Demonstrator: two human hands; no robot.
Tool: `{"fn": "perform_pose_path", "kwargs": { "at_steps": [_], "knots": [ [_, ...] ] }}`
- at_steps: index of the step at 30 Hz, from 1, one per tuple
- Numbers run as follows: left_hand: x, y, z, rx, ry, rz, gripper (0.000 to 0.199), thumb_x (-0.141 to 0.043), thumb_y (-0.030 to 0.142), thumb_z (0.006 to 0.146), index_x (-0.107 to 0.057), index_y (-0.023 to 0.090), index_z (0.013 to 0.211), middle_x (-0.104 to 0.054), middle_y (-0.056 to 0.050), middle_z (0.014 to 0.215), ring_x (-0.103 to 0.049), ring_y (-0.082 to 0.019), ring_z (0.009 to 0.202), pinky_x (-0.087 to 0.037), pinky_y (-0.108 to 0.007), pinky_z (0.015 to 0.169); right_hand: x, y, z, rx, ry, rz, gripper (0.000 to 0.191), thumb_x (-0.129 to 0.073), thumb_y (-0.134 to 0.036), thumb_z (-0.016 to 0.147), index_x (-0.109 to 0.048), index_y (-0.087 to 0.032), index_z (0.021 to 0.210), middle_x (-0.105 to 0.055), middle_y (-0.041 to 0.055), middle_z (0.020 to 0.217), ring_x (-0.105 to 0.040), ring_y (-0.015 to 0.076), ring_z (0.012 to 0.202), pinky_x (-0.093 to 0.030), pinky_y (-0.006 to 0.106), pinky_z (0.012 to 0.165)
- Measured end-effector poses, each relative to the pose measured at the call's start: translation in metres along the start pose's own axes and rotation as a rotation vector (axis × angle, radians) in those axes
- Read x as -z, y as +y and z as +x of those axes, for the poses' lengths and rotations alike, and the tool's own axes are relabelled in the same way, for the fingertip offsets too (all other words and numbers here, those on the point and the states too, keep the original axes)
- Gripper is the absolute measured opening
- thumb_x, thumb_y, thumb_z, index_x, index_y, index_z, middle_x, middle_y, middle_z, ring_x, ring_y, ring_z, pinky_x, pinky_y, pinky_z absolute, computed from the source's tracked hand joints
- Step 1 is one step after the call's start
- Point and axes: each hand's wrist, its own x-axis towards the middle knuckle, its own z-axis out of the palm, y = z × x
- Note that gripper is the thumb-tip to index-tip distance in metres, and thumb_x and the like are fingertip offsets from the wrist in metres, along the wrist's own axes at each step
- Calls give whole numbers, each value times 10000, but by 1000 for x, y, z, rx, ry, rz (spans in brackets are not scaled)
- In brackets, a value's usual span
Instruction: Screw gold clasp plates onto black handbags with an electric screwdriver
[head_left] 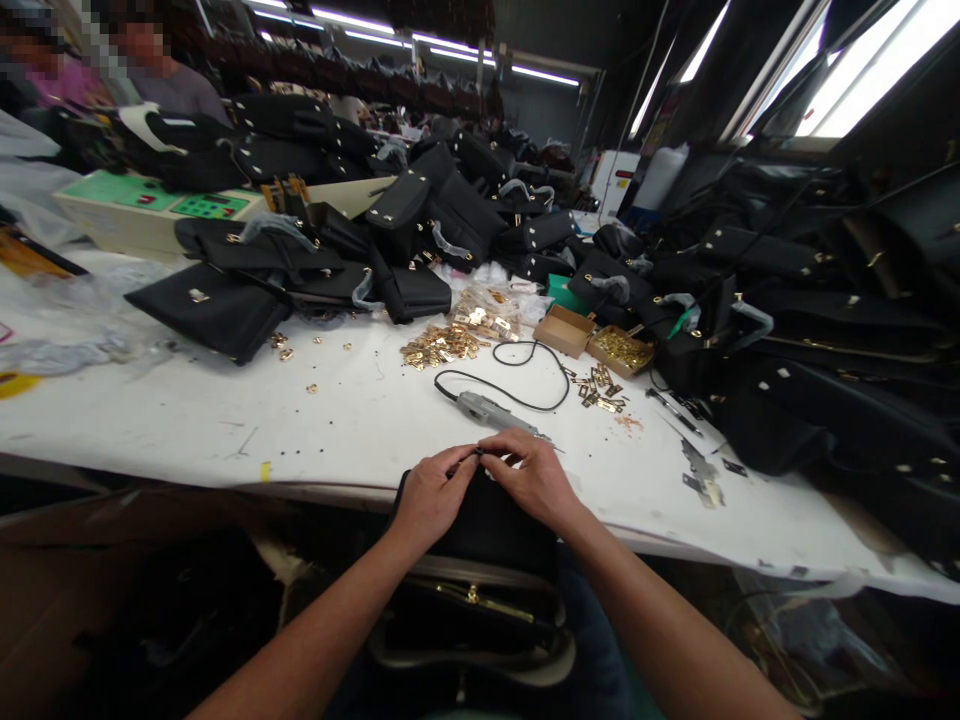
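A black handbag (487,525) lies in my lap against the table's front edge, its mouth gaping toward me and a gold zipper (487,600) showing inside. My left hand (433,495) is closed at the far edge of the bag's flap, thumb and forefinger pinching. Opposite it, my right hand (531,475) pinches the same spot, its fingertips meeting those of the left. A tiny dark bit shows between the fingertips; whether it is the flap's edge or a separate part, I cannot tell. Just beyond my hands lies a grey corded hand tool (495,412).
Loose gold metal fittings (442,345) are heaped on the white table (187,420). Behind them stand an open cardboard box (565,330) and a box of small gold parts (621,348). Black bags (405,230) pile up at the back and right. People sit at the far left.
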Motion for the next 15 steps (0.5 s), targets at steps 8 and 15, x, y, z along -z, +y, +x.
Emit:
{"fn": "perform_pose_path", "kwargs": {
  "at_steps": [8, 15],
  "knots": [
    [1, 7, 3, 7, -16, -145, 296, -560, 399, 957, -755, 256, 1129, -772, -6, 1123, -704, -213, 1046, -522, -341, 978, -8, 6, 0, 16, 87, -17, 159, -658, -177, 884, -792, -240, 940, -762, 40, 881, -710, 200, 823, -542, 323, 779],
    [-1, 5, 8, 80, -21, -193, 302, -591, 412, 928, -778, 251, 1102, -789, 0, 1004, -723, -208, 943, -542, -321, 899, -11, 6, 2, -1, 144, -63, 179, -634, -172, 846, -796, -226, 898, -769, 32, 853, -718, 188, 785, -555, 300, 760]
  ]
}}
